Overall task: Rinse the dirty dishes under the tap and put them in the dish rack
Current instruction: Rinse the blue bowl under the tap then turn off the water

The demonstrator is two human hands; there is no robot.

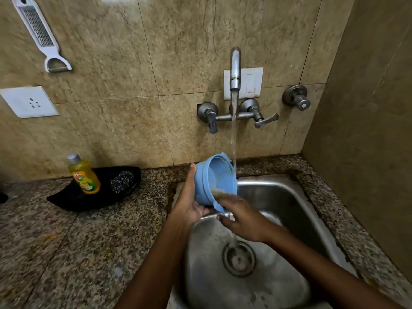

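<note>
A light blue plastic bowl (214, 177) is tilted on its side over the steel sink (278, 197), its mouth facing right. Brown food residue clings to its lower inner wall. Water runs from the wall tap (235, 68) in a thin stream along the bowl's rim and down toward the drain (238, 257). My left hand (189, 201) cups the bowl's base from the left and below, thumb up along its side. My right hand (240, 217) is at the bowl's lower rim, its fingers reaching onto the rim by the residue.
A yellow dish-soap bottle (83, 175) and a steel scrubber (121, 181) lie on a black tray (66, 199) on the granite counter (78, 241) to the left. A grater-peeler (40, 34) hangs on the wall. A side wall (367, 152) stands close on the right.
</note>
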